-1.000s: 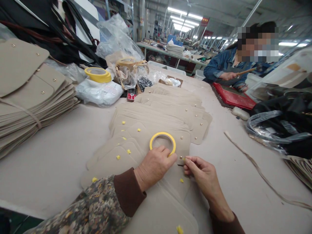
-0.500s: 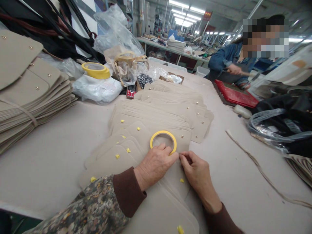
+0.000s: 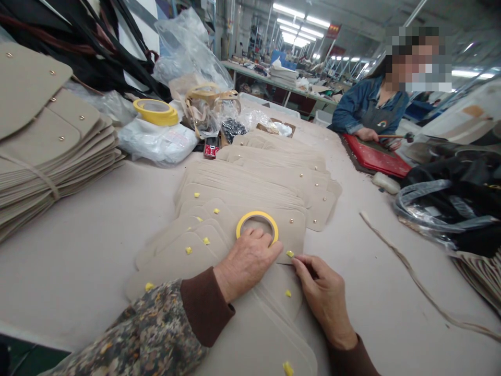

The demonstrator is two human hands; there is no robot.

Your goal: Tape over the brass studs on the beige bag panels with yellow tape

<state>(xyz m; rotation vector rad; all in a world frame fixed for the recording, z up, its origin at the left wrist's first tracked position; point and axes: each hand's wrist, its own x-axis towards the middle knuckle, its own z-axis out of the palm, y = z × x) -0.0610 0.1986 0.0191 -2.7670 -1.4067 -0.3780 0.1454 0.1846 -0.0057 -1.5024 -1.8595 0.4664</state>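
Your left hand (image 3: 246, 263) clamps the yellow tape roll (image 3: 257, 225) flat on the top beige panel (image 3: 296, 235). Your right hand (image 3: 323, 295), thumb and forefinger pressed together, rests just beside a yellow tape piece (image 3: 289, 254) at that panel's edge. The nearer panels (image 3: 176, 261) carry tape pieces; the far panels (image 3: 274, 156) show none.

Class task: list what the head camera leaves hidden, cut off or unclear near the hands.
Head view: near rim of yellow tape roll, under the left hand.
Head view: fingertips of right hand curl under; any pinch unclear.
Head view: beige leather panel stack, cut by left edge.
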